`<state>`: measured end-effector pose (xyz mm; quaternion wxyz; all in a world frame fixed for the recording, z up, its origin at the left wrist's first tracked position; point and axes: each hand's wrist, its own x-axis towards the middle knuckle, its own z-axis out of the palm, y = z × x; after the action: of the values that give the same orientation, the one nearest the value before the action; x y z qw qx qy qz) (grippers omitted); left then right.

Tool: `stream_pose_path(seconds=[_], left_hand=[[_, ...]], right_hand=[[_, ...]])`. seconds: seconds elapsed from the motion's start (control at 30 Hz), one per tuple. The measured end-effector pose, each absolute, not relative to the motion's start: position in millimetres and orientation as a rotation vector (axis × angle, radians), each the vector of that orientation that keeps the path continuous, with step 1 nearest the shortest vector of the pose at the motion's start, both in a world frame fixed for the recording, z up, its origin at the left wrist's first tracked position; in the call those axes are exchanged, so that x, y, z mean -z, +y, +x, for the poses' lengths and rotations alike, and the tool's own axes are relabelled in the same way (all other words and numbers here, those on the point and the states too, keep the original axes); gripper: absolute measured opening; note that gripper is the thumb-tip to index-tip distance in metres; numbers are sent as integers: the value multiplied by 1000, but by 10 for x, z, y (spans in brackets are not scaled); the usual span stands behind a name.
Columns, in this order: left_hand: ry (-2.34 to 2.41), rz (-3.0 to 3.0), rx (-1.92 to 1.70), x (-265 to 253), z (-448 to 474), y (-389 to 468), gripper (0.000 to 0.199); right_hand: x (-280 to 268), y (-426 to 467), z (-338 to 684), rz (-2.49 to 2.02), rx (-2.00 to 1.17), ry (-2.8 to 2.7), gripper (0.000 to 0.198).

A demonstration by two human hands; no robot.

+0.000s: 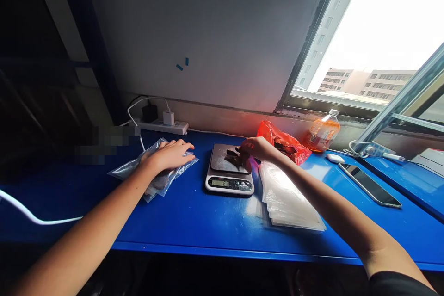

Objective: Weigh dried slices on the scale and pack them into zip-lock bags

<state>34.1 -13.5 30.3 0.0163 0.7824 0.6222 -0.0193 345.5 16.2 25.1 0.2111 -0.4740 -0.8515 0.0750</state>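
Note:
A kitchen scale [229, 171] with a lit display stands on the blue desk, and small dark dried pieces [233, 157] lie on its metal plate. My right hand [258, 148] is over the plate's right side, fingers pinched at a dark piece that they partly hide. To the left, my left hand [171, 153] rests palm down with its fingers stretched out on filled clear plastic bags [152, 190]. Behind my right hand, an open red plastic bag [267, 130] holds more dark brown pieces. A stack of flat clear bags [291, 203] lies under my right forearm.
An orange drink bottle [323, 132] stands by the window behind the red bag. On the right lie a phone [369, 185] and a white earbud case [335, 158]. A power strip [176, 127] with a plugged charger sits against the wall; a white cable [31, 215] crosses the left side.

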Motion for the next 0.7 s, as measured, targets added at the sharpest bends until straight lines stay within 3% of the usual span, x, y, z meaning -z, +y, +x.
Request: stream_pose_path(seconds=[0.2, 0.4, 0.57, 0.7], left_hand=[[1918, 2437, 63, -319, 339, -146, 56], [1925, 2441, 108, -290, 362, -130, 56], [1922, 2454, 130, -264, 352, -73, 60], [1915, 2461, 137, -268, 349, -67, 60]], right_hand=[[-331, 92, 3699, -1087, -74, -2061, 27], [-16, 12, 4628, -1399, 161, -1739, 26], [188, 38, 4951, -1611, 135, -1570, 26], [194, 96, 4890, -1709, 204, -1848, 22]])
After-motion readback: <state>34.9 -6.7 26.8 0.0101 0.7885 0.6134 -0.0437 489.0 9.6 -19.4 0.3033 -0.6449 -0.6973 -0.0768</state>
